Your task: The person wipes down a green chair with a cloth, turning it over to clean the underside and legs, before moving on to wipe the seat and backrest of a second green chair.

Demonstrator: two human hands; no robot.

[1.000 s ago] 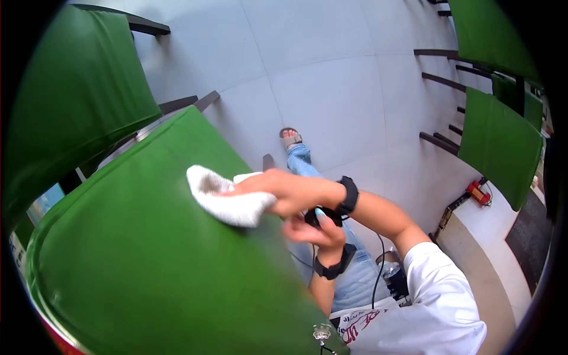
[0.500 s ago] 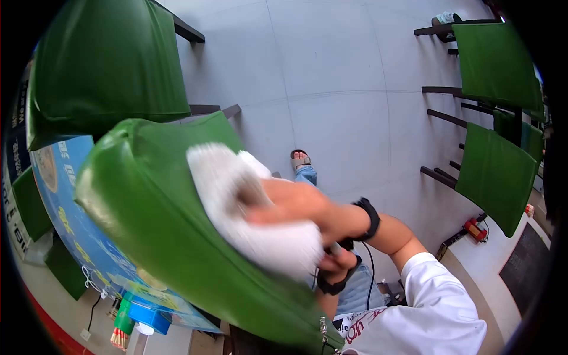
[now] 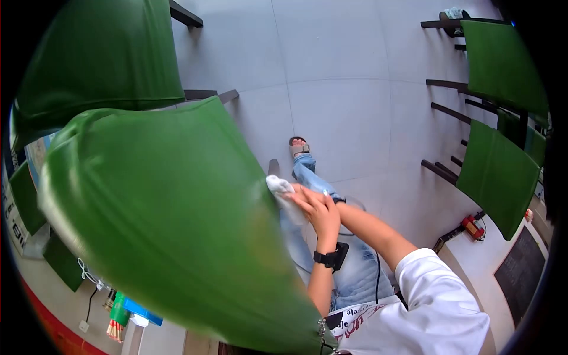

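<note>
A white cloth (image 3: 280, 184) hangs at the right edge of a green-covered chair (image 3: 165, 207), bunched in my right hand (image 3: 303, 194). Part of that hand is hidden behind my left hand (image 3: 323, 218), which lies across it near the wrist with its fingers stretched out and apart. The left wrist wears a black strap with a small box (image 3: 333, 258); a dark band (image 3: 339, 201) shows at the right wrist. The chair's smooth green surface fills the left and middle of the head view, and its near lower edge is blurred.
Another green chair (image 3: 100, 53) stands at the upper left, with more green chairs (image 3: 500, 171) along the right. Below my hands are my jeans and a sandalled foot (image 3: 299, 147) on the pale floor. A green holder of sticks (image 3: 118, 310) is at the lower left.
My right hand with the cloth has left the chair's surface and moved to its right edge. My left hand has come up over the right hand. The chair appears larger in view.
</note>
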